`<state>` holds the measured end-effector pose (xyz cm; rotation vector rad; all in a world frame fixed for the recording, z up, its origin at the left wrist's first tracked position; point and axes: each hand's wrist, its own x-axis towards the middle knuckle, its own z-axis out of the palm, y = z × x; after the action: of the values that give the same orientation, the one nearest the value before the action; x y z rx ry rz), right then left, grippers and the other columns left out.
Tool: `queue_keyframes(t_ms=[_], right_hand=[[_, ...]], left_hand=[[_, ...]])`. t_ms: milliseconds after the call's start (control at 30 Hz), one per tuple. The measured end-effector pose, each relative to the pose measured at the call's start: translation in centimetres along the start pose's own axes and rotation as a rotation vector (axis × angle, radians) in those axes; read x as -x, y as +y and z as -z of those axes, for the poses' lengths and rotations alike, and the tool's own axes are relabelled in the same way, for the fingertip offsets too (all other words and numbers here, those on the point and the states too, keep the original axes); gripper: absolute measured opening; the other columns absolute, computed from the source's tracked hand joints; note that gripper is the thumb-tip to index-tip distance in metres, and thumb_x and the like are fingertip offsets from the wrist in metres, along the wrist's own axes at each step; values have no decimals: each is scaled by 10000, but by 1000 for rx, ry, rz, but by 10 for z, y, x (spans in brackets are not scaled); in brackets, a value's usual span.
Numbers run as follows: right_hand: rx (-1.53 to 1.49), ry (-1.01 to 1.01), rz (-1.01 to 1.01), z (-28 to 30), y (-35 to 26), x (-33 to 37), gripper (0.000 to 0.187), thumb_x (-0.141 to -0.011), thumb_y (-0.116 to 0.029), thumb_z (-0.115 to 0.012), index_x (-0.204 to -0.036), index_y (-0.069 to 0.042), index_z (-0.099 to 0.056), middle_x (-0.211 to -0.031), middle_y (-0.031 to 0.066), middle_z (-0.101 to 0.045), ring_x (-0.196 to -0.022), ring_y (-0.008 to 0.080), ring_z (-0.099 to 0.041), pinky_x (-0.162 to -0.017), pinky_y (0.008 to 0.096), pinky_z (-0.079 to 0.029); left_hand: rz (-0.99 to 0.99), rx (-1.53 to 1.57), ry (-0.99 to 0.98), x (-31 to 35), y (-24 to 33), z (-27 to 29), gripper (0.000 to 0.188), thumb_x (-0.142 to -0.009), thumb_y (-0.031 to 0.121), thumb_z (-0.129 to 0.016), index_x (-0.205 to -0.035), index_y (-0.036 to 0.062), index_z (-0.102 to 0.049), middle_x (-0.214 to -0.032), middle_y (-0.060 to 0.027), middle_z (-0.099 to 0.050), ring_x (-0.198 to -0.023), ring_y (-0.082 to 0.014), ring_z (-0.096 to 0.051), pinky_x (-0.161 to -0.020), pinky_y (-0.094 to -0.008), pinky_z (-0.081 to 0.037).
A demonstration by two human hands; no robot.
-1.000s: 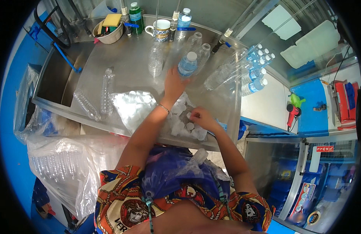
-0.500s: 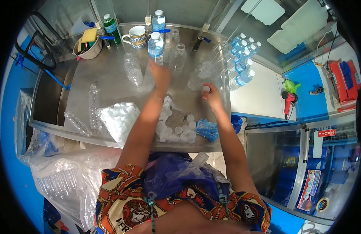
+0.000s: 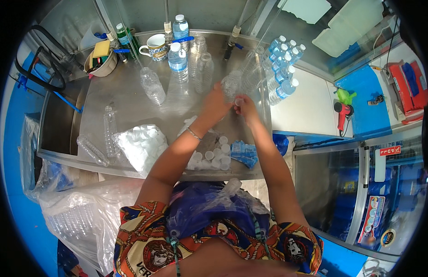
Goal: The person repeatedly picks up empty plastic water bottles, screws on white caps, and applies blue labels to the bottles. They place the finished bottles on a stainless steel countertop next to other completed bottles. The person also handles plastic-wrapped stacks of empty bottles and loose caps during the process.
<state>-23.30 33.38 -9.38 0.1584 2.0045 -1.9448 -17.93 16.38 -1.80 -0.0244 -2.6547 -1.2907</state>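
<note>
My right hand point(image 3: 245, 110) pinches a small whitish bottle cap point(image 3: 240, 100) over the right part of the steel counter. Close beside it, my left hand point(image 3: 217, 104) is smeared by motion, its fingers not readable. Just beyond both hands stands a clear plastic bottle point(image 3: 232, 82); whether the left hand touches it I cannot tell. More clear bottles stand nearby, one point(image 3: 204, 73) to the left and one point(image 3: 153, 87) farther left. A capped bottle with a blue label point(image 3: 178, 62) stands between them. Loose caps point(image 3: 217, 157) lie in clear plastic under my forearms.
A bag of white caps point(image 3: 142, 145) and two lying bottles are at the near left. Labelled, capped bottles point(image 3: 283, 90) line the right ledge. Blue labels point(image 3: 244, 153) lie near the front edge. A mug point(image 3: 156, 47), basket point(image 3: 102, 64) and sink point(image 3: 61, 113) are leftward.
My left hand has left the labelled bottle and come right and nearer, beside my right hand. The right hand, with the cap, has shifted slightly left. The view has shifted a little.
</note>
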Motion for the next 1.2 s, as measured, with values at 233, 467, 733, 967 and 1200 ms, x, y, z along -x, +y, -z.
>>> queue_keyframes(t_ms=[233,467,733,967,1200], right_hand=[[-298,-250,-21,-16,-9,-32,259,-924,-199,-586,-1159,-89,-587,-1033,34,-649,-900,157,-653,-728,280,-552],[-517,-468,-9,-21,-23,-28,253,-952,-196,-557,-1156,-51,-596,-1098,98,-645,-977,206,-652,-831,345,-553],[-373,-347,-144,-15,-46,-25,291,-945,-172,-509,-1155,9,-594,-987,129,-659,-909,232,-650,-812,351,-536],[748,-211,552,2,-76,29,348,-905,-59,-524,-1246,-31,-588,-1061,110,-662,-938,220,-634,-828,318,-492],[655,29,1041,-27,-93,107,351,-894,-48,-580,-1245,-56,-598,-1227,120,-609,-1081,259,-595,-898,330,-475]], left_hand=[[23,-24,-180,7,20,33,700,-686,189,-768,-1232,-63,-410,-1117,-265,-607,-1036,-417,-594,-855,-460,-486],[-111,43,-119,18,13,30,654,-661,164,-772,-1162,-58,-415,-995,-269,-632,-940,-434,-624,-783,-478,-505],[-63,208,-6,57,-1,2,761,-728,136,-755,-1340,-19,-330,-1184,-294,-542,-1050,-469,-560,-860,-480,-476],[-495,-120,239,54,-15,18,717,-737,71,-680,-1366,-14,-345,-1350,-295,-408,-1215,-431,-458,-915,-461,-461],[-316,-93,397,-59,-21,71,748,-756,200,-724,-1380,-28,-381,-1250,-241,-513,-1079,-372,-570,-869,-414,-496]])
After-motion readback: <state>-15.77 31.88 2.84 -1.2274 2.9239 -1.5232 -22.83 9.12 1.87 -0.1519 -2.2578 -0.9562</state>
